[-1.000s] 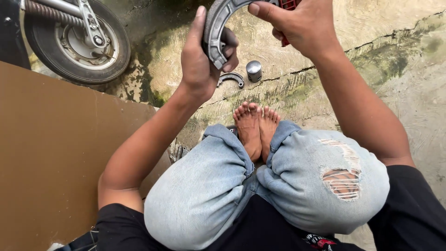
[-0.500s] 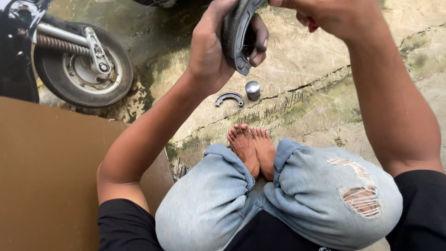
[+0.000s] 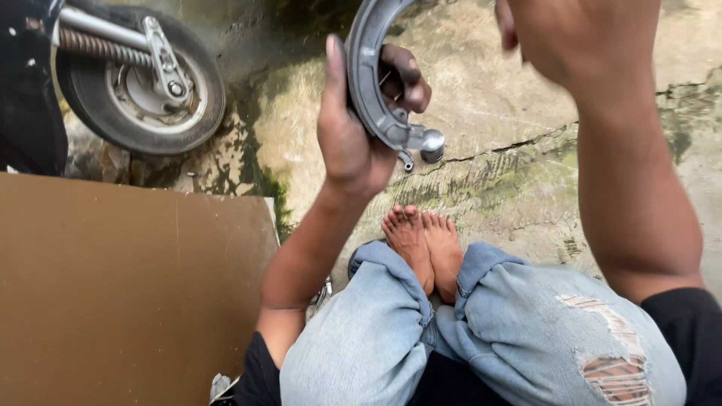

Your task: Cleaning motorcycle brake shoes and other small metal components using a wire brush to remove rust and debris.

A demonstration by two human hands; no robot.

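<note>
While left hand (image 3: 353, 128) clamps curved grey metal brake shoe (image 3: 372, 83) in air above cracked concrete floor (image 3: 511, 173), right hand (image 3: 583, 37) hovers beside, grip unclear. Shoe off small scooter wheel (image 3: 139, 83); refitting not begun, judging by this.

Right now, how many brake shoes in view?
1 for certain: the curved grey brake shoe gripped in the left hand. A second may lie on the concrete behind it, mostly hidden, beside the small metal cylinder.
</note>
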